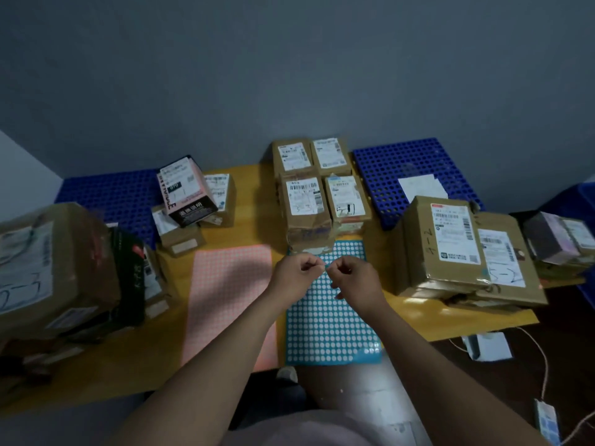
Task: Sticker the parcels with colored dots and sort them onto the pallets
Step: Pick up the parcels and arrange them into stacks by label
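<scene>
My left hand (297, 273) and my right hand (352, 275) meet above the top of the blue dot sheet (331, 320), fingers curled, fingertips pinched together on something tiny that looks like a blue dot sticker (325, 267). A pink dot sheet (230, 304) lies to the left on the yellow table (254, 201). Just beyond my hands stand several brown parcels (306, 207) with white labels. A blue pallet (415, 169) sits at the back right, another blue pallet (119, 194) at the back left.
A big brown box (444, 246) stacked with others stands on the right, more parcels (560, 239) beyond it. On the left are a large taped box (54, 265) and a pink-and-black box (186, 191) on small cartons. Cables and a white device (489, 346) lie on the floor.
</scene>
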